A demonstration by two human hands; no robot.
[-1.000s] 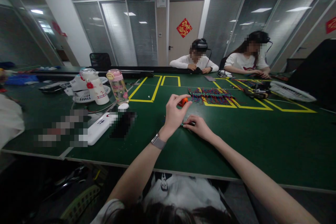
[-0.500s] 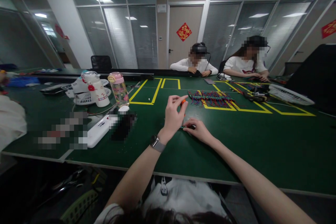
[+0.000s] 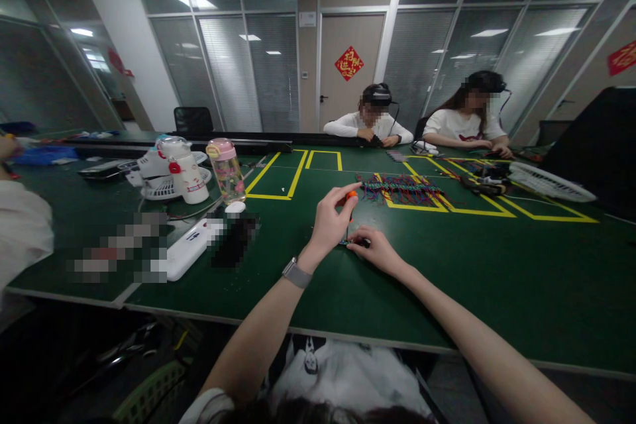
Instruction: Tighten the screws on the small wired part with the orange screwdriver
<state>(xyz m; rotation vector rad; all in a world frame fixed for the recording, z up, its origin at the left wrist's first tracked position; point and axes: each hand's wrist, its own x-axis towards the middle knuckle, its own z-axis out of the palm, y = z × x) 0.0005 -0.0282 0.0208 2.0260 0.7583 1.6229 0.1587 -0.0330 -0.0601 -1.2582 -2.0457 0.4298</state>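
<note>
My left hand (image 3: 328, 218), with a watch on its wrist, is closed around the orange handle of a screwdriver (image 3: 352, 195). The screwdriver stands upright, and its thin dark shaft runs down to a small green circuit board (image 3: 343, 242) on the table. Pinched at the board's right side are the fingers of my right hand (image 3: 377, 250). A dark part shows under the right fingers, too small to name. Just beyond both hands lies a row of small green boards (image 3: 405, 187) with many red and blue wires.
The green table (image 3: 477, 271) carries yellow tape outlines. At left stand a pink-lidded bottle (image 3: 226, 172), a white bottle (image 3: 189, 172) and a white elongated case (image 3: 191, 248). Across the table sit two people (image 3: 377, 120) at work. A person's sleeve (image 3: 24, 225) shows at far left.
The left fingers have shifted slightly on the handle, with the index finger now stretched across its top. The right hand stays at the board. The view has tilted a little.
</note>
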